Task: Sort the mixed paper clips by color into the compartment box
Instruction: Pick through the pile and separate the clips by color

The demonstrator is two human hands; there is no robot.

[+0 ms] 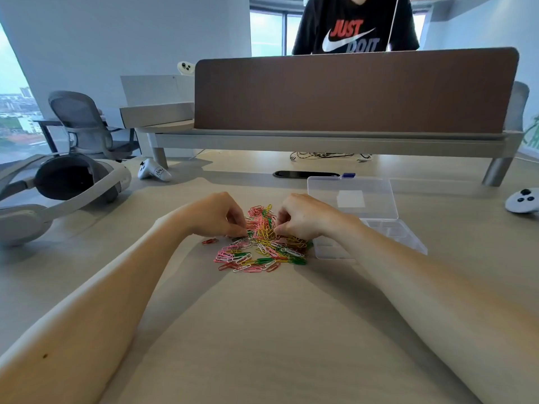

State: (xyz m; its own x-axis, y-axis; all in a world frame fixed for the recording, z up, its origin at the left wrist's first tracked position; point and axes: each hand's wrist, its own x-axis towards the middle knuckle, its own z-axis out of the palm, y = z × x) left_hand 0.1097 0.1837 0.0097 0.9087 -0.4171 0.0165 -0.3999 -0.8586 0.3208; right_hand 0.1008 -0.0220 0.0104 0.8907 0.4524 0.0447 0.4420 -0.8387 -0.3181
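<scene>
Left hand (215, 217) and right hand (303, 220) pinch paper clips (262, 246) mid-frame; compartment box (388, 228) lies rightward, beside the right hand.

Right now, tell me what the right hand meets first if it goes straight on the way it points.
The clip pile: the right hand aims its fingers left and down into it, likely touching.
</scene>
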